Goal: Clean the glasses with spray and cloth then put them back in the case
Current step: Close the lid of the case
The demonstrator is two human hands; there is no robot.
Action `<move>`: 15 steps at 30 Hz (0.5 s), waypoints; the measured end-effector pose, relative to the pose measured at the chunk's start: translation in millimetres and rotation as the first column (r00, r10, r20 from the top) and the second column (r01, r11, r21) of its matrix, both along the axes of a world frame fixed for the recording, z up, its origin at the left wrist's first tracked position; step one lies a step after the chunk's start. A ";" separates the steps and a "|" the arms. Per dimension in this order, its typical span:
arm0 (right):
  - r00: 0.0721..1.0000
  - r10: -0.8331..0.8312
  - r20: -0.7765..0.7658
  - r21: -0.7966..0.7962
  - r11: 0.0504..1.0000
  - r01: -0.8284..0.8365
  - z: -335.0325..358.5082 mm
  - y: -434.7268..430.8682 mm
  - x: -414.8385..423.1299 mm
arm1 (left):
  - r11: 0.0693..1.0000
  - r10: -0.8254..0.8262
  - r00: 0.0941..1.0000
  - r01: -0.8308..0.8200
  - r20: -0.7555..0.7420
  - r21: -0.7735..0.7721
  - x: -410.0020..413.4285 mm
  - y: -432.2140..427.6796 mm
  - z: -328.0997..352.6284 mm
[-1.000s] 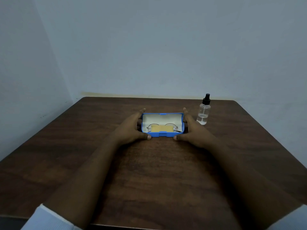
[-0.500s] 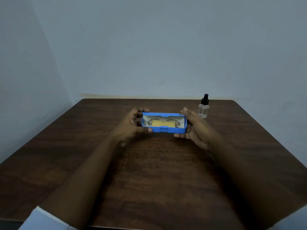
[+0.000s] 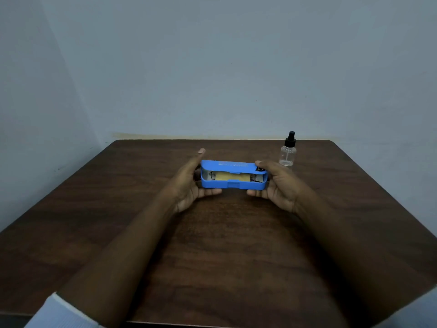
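Case (image 3: 217, 184): blue, oblong, long side facing the person. It sits between the two hands over the middle of the counter (image 3: 212, 268). Whether its base touches the counter cannot be told.
Case lid: lowered almost onto the base, leaving a narrow gap along the front. There is pale lettering on top and a dark round mark at its right end.
Glasses (image 3: 212, 175): inside the case, seen only through the gap. A thin dark rim shows at the left end; the rest is hidden.
Cloth (image 3: 233, 177): yellow, lying inside the case across the middle, in front of the glasses.
Left hand (image 3: 186, 188): grips the left end of the case. The thumb is hooked under the front bottom edge and the palm is against the end wall. One finger points straight up behind the lid; the others are hidden behind the case.
Right hand (image 3: 281, 185): grips the right end of the case. The thumb is under the front bottom edge and the fingers are curled over the right end of the lid.
Spray bottle (image 3: 287, 155): clear, with a black pump top. It stands upright on the counter behind and just right of the right hand, apart from the case.
Counter: dark wood grain, set against a pale wall (image 3: 212, 67).
Sleeves (image 3: 63, 313): white cuffs at the bottom corners.
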State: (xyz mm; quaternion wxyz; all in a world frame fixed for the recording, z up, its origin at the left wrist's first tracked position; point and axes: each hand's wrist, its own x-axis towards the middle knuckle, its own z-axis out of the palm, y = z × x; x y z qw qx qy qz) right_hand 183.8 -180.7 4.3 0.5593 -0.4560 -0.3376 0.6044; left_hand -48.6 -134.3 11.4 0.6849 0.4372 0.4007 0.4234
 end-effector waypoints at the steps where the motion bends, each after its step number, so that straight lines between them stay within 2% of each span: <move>1: 1.000 0.010 0.020 0.008 1.000 -0.010 0.3 -0.9 -1.8 | 1.000 -0.001 1.000 0.001 -0.011 -0.030 0.2 0.2 -0.6; 6: 0.997 0.028 0.067 0.007 1.000 -0.029 1.7 -4.7 -5.0 | 0.997 -0.040 0.996 0.034 -0.084 -0.076 -1.0 1.9 -3.1; 15: 0.998 -0.052 0.039 0.019 0.999 0.051 1.3 -1.2 -6.3 | 0.997 -0.039 0.999 0.038 -0.025 -0.062 -1.7 6.1 -4.6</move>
